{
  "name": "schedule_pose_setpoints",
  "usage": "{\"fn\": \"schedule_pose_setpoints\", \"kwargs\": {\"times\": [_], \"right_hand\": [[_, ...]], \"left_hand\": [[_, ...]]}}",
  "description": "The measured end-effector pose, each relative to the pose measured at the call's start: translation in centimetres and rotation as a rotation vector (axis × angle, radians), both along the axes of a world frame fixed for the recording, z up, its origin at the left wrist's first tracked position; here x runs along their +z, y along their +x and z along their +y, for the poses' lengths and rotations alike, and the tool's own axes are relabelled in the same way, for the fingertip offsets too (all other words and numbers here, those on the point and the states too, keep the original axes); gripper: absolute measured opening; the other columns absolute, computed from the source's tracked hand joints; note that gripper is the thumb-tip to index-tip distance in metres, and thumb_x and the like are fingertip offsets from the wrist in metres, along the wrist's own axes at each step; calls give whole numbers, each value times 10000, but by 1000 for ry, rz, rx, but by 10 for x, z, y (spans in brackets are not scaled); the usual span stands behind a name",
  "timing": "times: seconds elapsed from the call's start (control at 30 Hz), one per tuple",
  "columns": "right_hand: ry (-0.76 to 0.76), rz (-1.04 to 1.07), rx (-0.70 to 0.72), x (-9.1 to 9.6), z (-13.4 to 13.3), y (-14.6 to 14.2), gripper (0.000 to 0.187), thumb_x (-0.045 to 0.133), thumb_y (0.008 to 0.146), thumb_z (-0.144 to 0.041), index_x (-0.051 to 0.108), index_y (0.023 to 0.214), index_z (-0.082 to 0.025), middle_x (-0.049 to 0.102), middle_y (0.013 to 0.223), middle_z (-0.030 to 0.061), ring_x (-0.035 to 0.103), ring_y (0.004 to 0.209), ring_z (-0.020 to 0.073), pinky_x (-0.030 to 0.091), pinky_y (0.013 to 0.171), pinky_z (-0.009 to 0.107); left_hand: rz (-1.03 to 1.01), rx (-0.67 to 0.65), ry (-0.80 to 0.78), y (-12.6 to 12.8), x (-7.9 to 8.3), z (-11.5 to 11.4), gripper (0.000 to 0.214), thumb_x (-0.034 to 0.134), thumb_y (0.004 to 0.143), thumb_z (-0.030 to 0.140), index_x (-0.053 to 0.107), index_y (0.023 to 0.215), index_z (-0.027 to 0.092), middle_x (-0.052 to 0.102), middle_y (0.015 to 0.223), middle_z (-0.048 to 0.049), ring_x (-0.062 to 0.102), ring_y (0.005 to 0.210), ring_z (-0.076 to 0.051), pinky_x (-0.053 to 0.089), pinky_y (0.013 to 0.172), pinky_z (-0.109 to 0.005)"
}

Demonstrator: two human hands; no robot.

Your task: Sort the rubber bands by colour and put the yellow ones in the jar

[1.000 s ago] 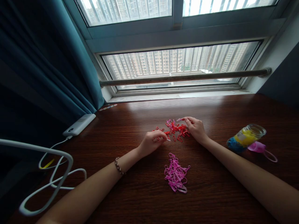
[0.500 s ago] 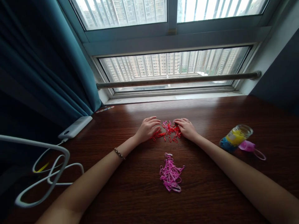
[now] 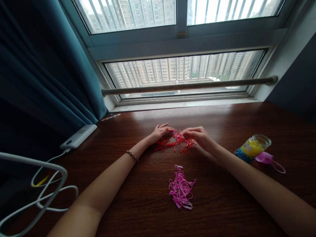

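Small red bands (image 3: 179, 137), thin rubber loops by the look of them, lie in a loose heap with a few pink ones mixed in. My left hand (image 3: 161, 132) reaches over the heap's left side, fingers stretched out and apart, fingertips at its far edge. From the right, my right hand (image 3: 197, 135) comes in with thumb and fingers drawn together at the pink loops. What sits between those fingertips is too small to make out. Closer to me lies a separate pile of pink bands (image 3: 181, 189).
A glass jar (image 3: 253, 148) holding yellow and blue pieces lies tilted at the right, beside a pink item with a ring (image 3: 266, 158). On the left are a white power bank (image 3: 79, 136) and looped white cable (image 3: 49, 158). A window with a rail (image 3: 187, 86) stands behind the table.
My left hand has moved right, further over the heap. My right hand has lifted from the heap's right side and drawn its fingers together. Some red bands have spread outward.
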State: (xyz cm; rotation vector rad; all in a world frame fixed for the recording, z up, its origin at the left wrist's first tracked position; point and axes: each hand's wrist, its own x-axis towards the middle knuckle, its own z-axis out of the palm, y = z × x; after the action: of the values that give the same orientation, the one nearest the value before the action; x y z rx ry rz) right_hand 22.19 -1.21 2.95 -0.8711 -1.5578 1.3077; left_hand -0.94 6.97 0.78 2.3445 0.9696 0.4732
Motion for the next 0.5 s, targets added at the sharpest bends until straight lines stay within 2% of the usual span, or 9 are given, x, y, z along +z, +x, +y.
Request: {"fn": "schedule_pose_setpoints", "kwargs": {"times": [0.1, 0.17, 0.23, 0.27, 0.3, 0.33, 0.4, 0.47, 0.5], "right_hand": [[-166, -77, 530, 18, -18, -9, 285, 510, 793, -313, 670, 757, -80, 666, 795, 92, 594, 655, 134, 466, 634, 256], [-262, -212, 860, 25, -27, -15, 295, 511, 805, -320, 671, 848, -75, 663, 841, 97, 607, 661, 130, 463, 592, 230], [-311, -317, 1041, 27, -32, -19, 308, 514, 813, -327, 662, 936, -86, 663, 866, 94, 617, 656, 125, 457, 556, 209], [-310, -339, 1051, 26, -33, -20, 312, 515, 814, -333, 661, 946, -90, 663, 863, 92, 617, 636, 120, 453, 537, 203], [-292, -337, 997, 25, -33, -21, 319, 513, 816, -344, 664, 935, -89, 664, 851, 91, 613, 612, 116, 450, 520, 201], [-258, -319, 884, 22, -31, -21, 331, 504, 820, -359, 666, 916, -87, 665, 835, 92, 609, 595, 115, 451, 512, 205], [-131, -263, 525, 14, -23, -20, 360, 468, 837, -386, 660, 910, -90, 664, 829, 96, 616, 635, 135, 474, 549, 232], [88, -263, 111, 2, -12, -16, 356, 436, 855, -384, 647, 951, -114, 661, 893, 103, 616, 787, 169, 493, 690, 287], [218, -309, -49, -5, -6, -13, 336, 435, 858, -370, 643, 977, -134, 649, 965, 104, 595, 889, 184, 472, 791, 321]], "left_hand": [[3, -26, 6, -1, 3, -1, 510, 131, 917, 436, 593, 1083, 297, 532, 1242, 23, 241, 1299, -217, 18, 1050, -534], [-15, -39, 13, -1, 4, -1, 537, 112, 919, 433, 604, 1071, 279, 541, 1231, 12, 265, 1288, -211, 62, 1056, -509], [-36, -38, 14, -2, 4, 0, 573, 94, 917, 445, 618, 1054, 259, 564, 1202, -4, 297, 1271, -210, 99, 1055, -493], [-42, -37, 12, -2, 3, 0, 588, 87, 916, 452, 625, 1044, 253, 575, 1188, -9, 312, 1263, -209, 112, 1055, -484], [-47, -36, 8, -2, 3, 0, 600, 82, 915, 458, 631, 1032, 251, 582, 1176, -9, 324, 1256, -206, 124, 1057, -474], [-51, -37, 4, -3, 2, 1, 606, 79, 914, 461, 637, 1022, 250, 587, 1168, -7, 333, 1251, -203, 133, 1059, -464], [-63, -43, -4, -3, 1, 2, 608, 83, 915, 463, 646, 1003, 252, 595, 1154, -2, 347, 1241, -197, 147, 1061, -447], [-75, -55, -12, -4, 0, 4, 595, 104, 914, 474, 650, 996, 250, 597, 1148, -1, 356, 1233, -201, 154, 1061, -442], [-87, -61, -14, -4, -1, 5, 586, 125, 909, 488, 652, 994, 247, 600, 1141, -4, 362, 1227, -207, 156, 1060, -439]]}}
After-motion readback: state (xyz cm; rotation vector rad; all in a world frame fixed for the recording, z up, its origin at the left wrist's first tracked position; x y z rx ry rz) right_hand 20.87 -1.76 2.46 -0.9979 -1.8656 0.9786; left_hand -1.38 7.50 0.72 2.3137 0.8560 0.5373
